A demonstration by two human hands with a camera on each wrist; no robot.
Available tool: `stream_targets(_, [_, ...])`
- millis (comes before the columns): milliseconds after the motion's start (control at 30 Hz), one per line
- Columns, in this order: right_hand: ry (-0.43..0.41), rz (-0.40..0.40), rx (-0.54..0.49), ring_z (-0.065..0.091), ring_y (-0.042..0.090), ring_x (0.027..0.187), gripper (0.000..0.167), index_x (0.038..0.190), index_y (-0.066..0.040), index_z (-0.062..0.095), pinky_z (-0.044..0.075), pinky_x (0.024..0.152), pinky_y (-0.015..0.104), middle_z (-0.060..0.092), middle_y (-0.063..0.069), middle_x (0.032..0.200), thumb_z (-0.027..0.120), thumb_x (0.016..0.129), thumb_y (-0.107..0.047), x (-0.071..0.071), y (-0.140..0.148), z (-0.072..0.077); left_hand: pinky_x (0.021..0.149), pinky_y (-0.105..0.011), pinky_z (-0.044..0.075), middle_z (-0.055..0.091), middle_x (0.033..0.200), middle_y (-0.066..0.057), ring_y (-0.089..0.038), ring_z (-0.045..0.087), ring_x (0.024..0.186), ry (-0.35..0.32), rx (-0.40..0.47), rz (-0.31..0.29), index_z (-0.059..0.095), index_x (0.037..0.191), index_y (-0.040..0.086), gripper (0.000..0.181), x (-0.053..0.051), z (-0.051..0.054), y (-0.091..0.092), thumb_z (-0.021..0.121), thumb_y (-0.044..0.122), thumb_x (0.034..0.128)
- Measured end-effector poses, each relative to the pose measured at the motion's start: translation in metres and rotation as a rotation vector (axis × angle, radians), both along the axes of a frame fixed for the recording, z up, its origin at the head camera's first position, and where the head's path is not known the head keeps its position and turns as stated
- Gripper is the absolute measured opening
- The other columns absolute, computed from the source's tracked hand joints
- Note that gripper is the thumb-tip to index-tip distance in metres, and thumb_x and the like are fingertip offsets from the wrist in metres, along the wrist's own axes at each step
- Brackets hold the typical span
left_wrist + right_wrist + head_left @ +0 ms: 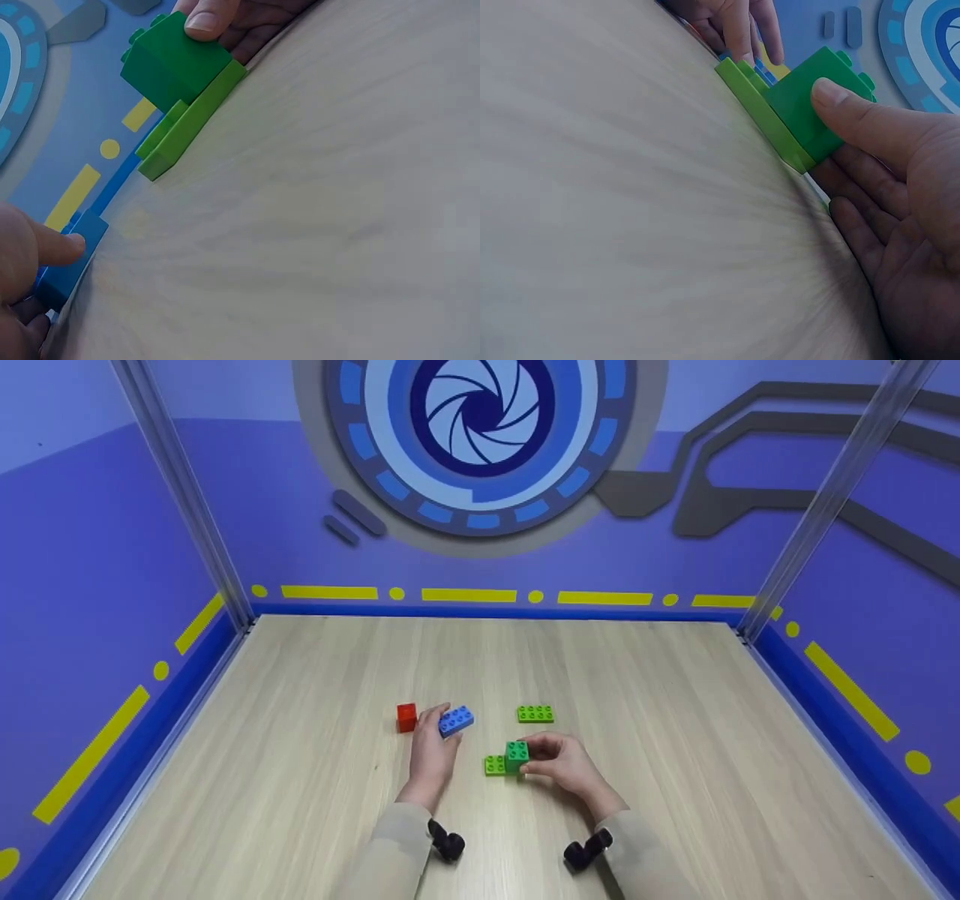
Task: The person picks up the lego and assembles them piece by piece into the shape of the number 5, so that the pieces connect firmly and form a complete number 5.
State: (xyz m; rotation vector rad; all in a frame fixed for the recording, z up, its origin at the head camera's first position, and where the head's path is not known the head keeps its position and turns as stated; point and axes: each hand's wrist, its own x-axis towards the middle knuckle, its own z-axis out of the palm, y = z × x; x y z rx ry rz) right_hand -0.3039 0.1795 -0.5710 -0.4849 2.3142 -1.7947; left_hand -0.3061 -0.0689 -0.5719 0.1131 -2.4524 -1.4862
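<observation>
My left hand (433, 754) pinches a blue toy building brick (456, 721) on the table, its thumb against the brick's near side in the left wrist view. A red brick (406, 718) stands just left of those fingers. My right hand (566, 765) holds a tall dark green brick (517, 756) between thumb and fingers. That brick sits on one end of a flat lime green brick (169, 150), whose other end shows bare studs. Behind the right hand lies another lime green brick (535, 714), apart from both hands.
The wooden tabletop (300, 780) stretches around the bricks. Blue-purple panels (247, 517) with yellow marks wall the back and both sides. A small black device (589, 851) is strapped at each sleeve cuff.
</observation>
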Motion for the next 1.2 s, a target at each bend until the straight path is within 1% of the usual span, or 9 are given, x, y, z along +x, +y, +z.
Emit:
stream_targets(133, [0.003,0.004,0.001,0.072,0.012,0.104,0.044,0.12,0.007,0.07,0.058,0.097,0.023,0.074,0.021,0.12,0.084,0.08,-0.001,0.0,0.001,0.0,0.117,-0.052,0.045,0.058,0.141,-0.017,-0.036,0.056,0.133,-0.018,-0.056,0.026,0.058,0.142,0.004,0.055,-0.001,-0.001,0.003,0.075,-0.002,0.0897])
stream_targets(267, [-0.002,0.005,-0.003,0.072,0.013,0.105,0.043,0.12,0.006,0.07,0.058,0.098,0.024,0.074,0.022,0.12,0.085,0.08,-0.002,0.0,0.001,0.0,0.113,-0.051,0.048,0.061,0.135,-0.017,-0.035,0.059,0.128,-0.016,-0.101,0.049,0.059,0.141,0.004,0.055,-0.001,-0.002,0.005,0.075,-0.003,0.089])
stream_targets(400, [-0.004,0.003,0.003,0.072,0.009,0.103,0.043,0.119,0.006,0.07,0.058,0.096,0.022,0.074,0.021,0.12,0.085,0.08,-0.002,0.0,0.0,0.0,0.113,-0.051,0.049,0.062,0.134,-0.017,-0.035,0.06,0.127,-0.018,-0.082,0.053,0.057,0.141,0.002,0.055,0.001,-0.001,0.005,0.074,-0.002,0.0896])
stream_targets(567, [-0.009,0.0,0.003,0.071,0.008,0.102,0.043,0.119,0.006,0.071,0.057,0.094,0.019,0.075,0.02,0.12,0.085,0.08,-0.002,0.0,0.0,0.0,0.117,-0.05,0.046,0.06,0.14,-0.016,-0.034,0.057,0.133,-0.033,0.041,0.026,0.054,0.143,0.002,0.055,0.007,0.003,0.004,0.073,0.0,0.0912])
stream_targets(733, [-0.008,-0.004,0.003,0.071,0.013,0.105,0.044,0.12,0.005,0.071,0.057,0.096,0.022,0.074,0.021,0.12,0.086,0.08,-0.003,0.0,0.0,0.002,0.118,-0.048,0.046,0.06,0.141,-0.012,-0.032,0.057,0.134,-0.013,0.119,0.006,0.058,0.139,0.007,0.051,0.013,0.007,0.005,0.074,0.003,0.0916])
stream_targets(867, [-0.008,-0.008,0.008,0.071,0.012,0.103,0.043,0.12,0.005,0.071,0.058,0.094,0.021,0.075,0.02,0.12,0.086,0.08,-0.003,0.002,-0.001,0.003,0.113,-0.045,0.051,0.061,0.139,-0.011,-0.03,0.061,0.13,0.015,0.209,-0.028,0.06,0.137,0.01,0.047,0.02,0.009,0.006,0.075,0.005,0.0923])
stream_targets(1000, [-0.001,-0.005,0.011,0.071,0.009,0.102,0.043,0.12,0.005,0.071,0.058,0.094,0.02,0.075,0.02,0.119,0.085,0.08,-0.004,0.002,-0.001,0.003,0.108,-0.042,0.055,0.064,0.138,-0.014,-0.032,0.064,0.127,0.037,0.335,-0.068,0.061,0.136,0.009,0.047,0.027,0.012,0.008,0.075,0.004,0.092])
stream_targets(1100, [0.003,-0.011,0.02,0.071,0.008,0.101,0.043,0.12,0.004,0.071,0.058,0.094,0.02,0.075,0.019,0.119,0.086,0.08,-0.005,0.001,-0.001,0.002,0.108,-0.041,0.056,0.065,0.137,-0.015,-0.032,0.064,0.128,0.046,0.418,-0.1,0.061,0.136,0.008,0.046,0.031,0.013,0.01,0.076,0.004,0.0917])
stream_targets(1200, [0.005,-0.015,0.024,0.072,0.013,0.103,0.043,0.12,0.003,0.071,0.059,0.095,0.023,0.075,0.019,0.119,0.086,0.08,-0.004,0.001,-0.001,0.001,0.108,-0.037,0.055,0.067,0.135,-0.013,-0.029,0.064,0.127,0.043,0.485,-0.125,0.062,0.135,0.006,0.046,0.033,0.014,0.012,0.077,0.006,0.0914])
